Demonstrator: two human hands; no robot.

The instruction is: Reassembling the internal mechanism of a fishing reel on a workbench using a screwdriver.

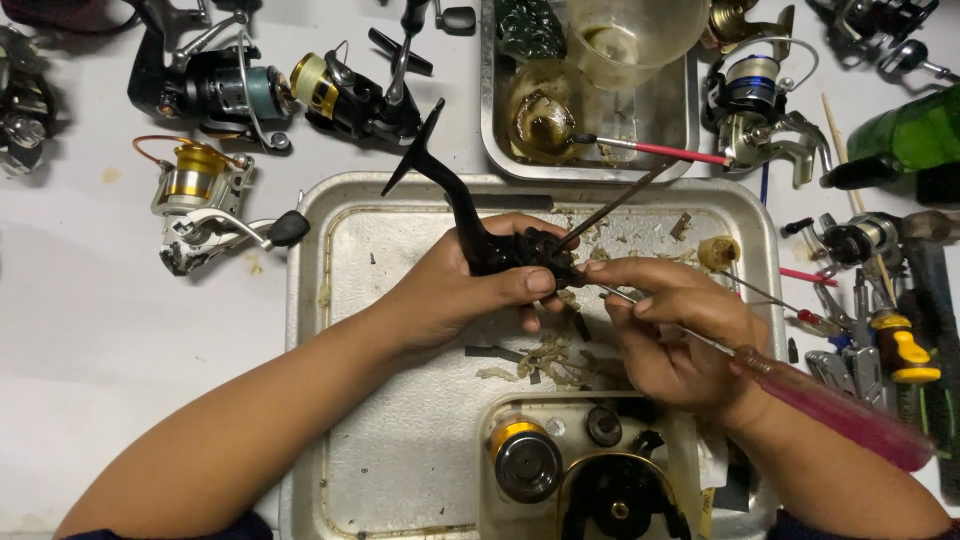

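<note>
Two hands meet over a metal tray (340,300) on the white worktop (100,330). We note the left hand (455,290) with its fingers (530,282) wrapped closed around a black reel body (520,250); its long black crank handle (435,160) sticks up and away past the knuckles. The right hand (675,330) has its fingers (625,272) pinched closed on the thin shaft of a screwdriver (840,410), whose translucent pink handle trails back past the wrist. The shaft's tip reaches the reel body just beside the left thumb; whether it sits in a screw we cannot tell. A second thin dark rod (610,205) rises from the reel body, slanting away beyond the fingertips.

Below the fingers, pale scraps and small dark parts (540,360) lie on the tray floor. Nearer the wrists sits a small container (585,465) holding a gold-rimmed spool (525,460) and black round parts. Beyond the fingertips, a second tray (590,120) carries a cloudy plastic cup (630,35) and a red-handled brush (660,150). Several spinning reels (220,90) lie out past the left hand; pliers and hand tools (880,340) lie outside the right hand.
</note>
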